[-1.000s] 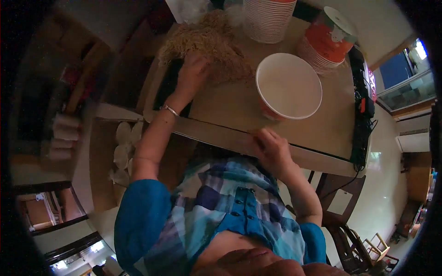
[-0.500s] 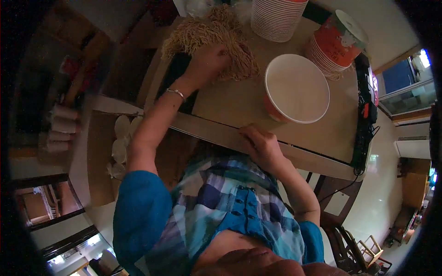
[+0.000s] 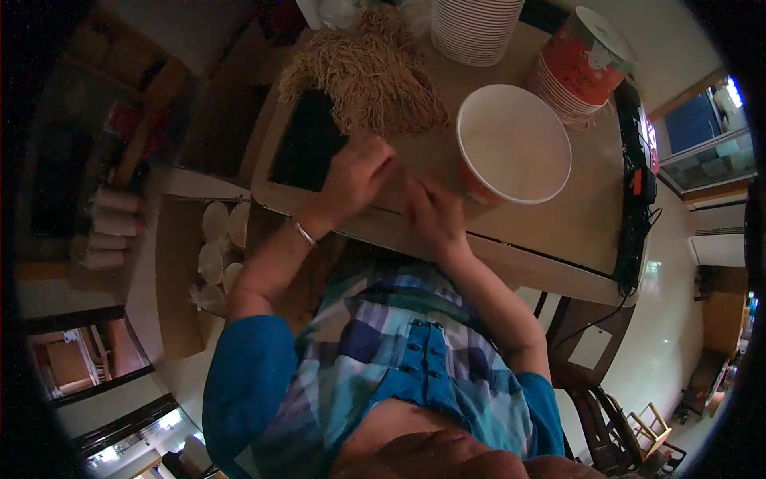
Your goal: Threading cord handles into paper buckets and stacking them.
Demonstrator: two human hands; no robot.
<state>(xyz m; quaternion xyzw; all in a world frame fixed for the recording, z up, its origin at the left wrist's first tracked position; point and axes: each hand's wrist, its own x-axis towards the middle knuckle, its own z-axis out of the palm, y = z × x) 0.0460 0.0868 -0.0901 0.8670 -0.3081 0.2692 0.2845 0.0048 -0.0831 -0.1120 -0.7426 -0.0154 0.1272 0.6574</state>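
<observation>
My left hand, a bracelet at its wrist, is closed in a pinch over the table's front part, just nearer than a loose heap of tan, string-like strands. Close to its right, my right hand is also closed, thumb against curled fingers. Whatever either hand grips is too small and dim to make out. A large white-lined paper bucket with a reddish outside stands to the right of both hands, its mouth facing up; neither hand touches it.
Behind the bucket rise a tall stack of white buckets and a stack of red printed ones. Black cables and a power strip run along the table's right edge. An open carton holding pale round items sits lower left.
My left hand has drawn back from the strand heap toward me. My right hand has risen from the table's front edge, and the two hands are now close together.
</observation>
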